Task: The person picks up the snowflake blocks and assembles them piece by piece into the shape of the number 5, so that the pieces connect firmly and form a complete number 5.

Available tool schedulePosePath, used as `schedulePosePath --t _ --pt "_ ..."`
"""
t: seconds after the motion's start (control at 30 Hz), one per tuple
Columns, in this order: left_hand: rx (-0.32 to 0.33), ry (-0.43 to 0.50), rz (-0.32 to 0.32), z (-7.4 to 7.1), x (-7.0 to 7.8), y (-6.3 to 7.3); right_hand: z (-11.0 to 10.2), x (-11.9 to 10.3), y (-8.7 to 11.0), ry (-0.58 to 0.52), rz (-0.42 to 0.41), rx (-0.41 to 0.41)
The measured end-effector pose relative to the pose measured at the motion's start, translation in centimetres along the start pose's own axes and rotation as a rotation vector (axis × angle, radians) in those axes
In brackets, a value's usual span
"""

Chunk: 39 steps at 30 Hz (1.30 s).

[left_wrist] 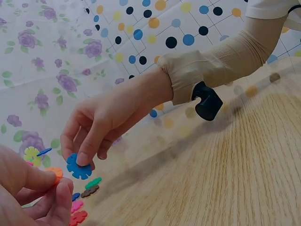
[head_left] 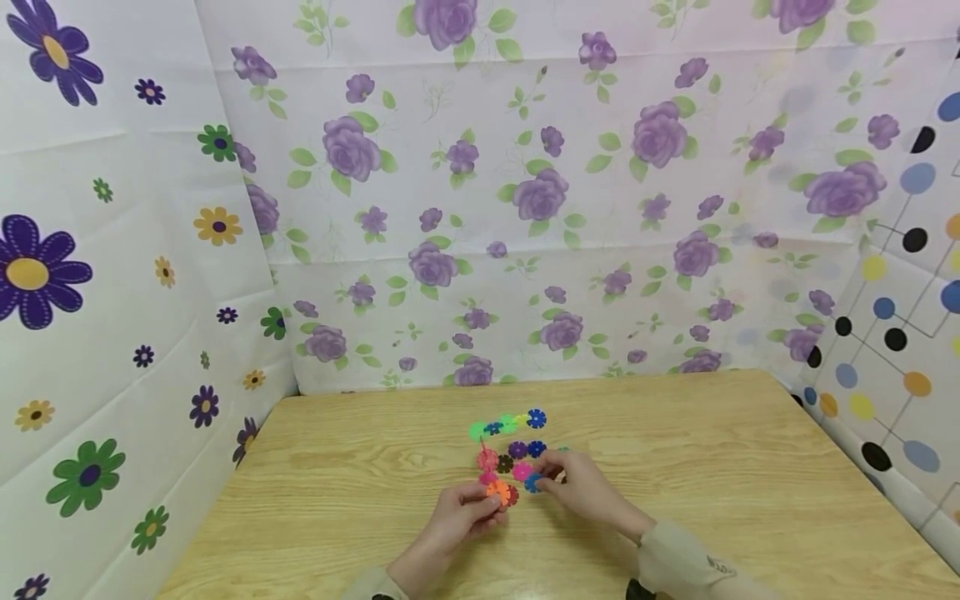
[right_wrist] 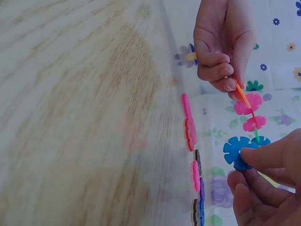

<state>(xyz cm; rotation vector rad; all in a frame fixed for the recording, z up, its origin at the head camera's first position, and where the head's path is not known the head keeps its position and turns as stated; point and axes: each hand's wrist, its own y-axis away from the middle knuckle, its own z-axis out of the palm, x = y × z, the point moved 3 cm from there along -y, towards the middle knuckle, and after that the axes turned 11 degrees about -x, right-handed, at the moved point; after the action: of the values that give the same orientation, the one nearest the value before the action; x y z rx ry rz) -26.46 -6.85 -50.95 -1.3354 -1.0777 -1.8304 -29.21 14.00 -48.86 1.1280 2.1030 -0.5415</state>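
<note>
My left hand (head_left: 468,517) pinches an orange notched plastic disc (head_left: 498,492) between thumb and fingers. That disc is the near end of a linked chain of such discs, which runs on through pink discs (right_wrist: 248,103) and a light green disc (head_left: 478,431) to a dark blue disc (head_left: 536,418) at the far end. Between the thumb and fingers of my right hand (head_left: 581,487) is a single blue notched disc (left_wrist: 79,166), held up to the right of the orange one. In the left wrist view a small gap separates the two discs.
Several loose discs lie on the wooden table (head_left: 360,450) under and beyond the hands: a purple disc (head_left: 517,449), a dark brown disc (head_left: 505,463), a pink disc (head_left: 522,472), a red disc (left_wrist: 78,218) and a green disc (left_wrist: 93,183). Patterned cloths surround the table's back and sides.
</note>
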Motion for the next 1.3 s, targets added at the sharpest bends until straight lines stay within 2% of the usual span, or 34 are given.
schedulePosePath --t 0.33,0.57,1.03,1.17,1.3 --pt "0.005 -0.005 -0.006 0.2 -0.2 0.0 0.2 -0.7 0.3 0.006 -0.084 -0.002" --pt "-0.023 0.037 0.022 0.7 0.0 0.1 0.3 -1.4 0.4 -0.005 -0.124 -0.002" --pt "-0.048 0.053 0.022 0.9 0.0 0.0 0.3 -2.1 0.5 0.001 -0.195 0.007" --pt "-0.056 0.031 0.019 0.9 0.0 0.0 0.4 -2.3 0.6 0.0 -0.242 0.04" --pt "-0.042 0.011 0.015 1.1 0.4 0.2 0.6 -2.9 1.0 0.057 -0.344 0.126"
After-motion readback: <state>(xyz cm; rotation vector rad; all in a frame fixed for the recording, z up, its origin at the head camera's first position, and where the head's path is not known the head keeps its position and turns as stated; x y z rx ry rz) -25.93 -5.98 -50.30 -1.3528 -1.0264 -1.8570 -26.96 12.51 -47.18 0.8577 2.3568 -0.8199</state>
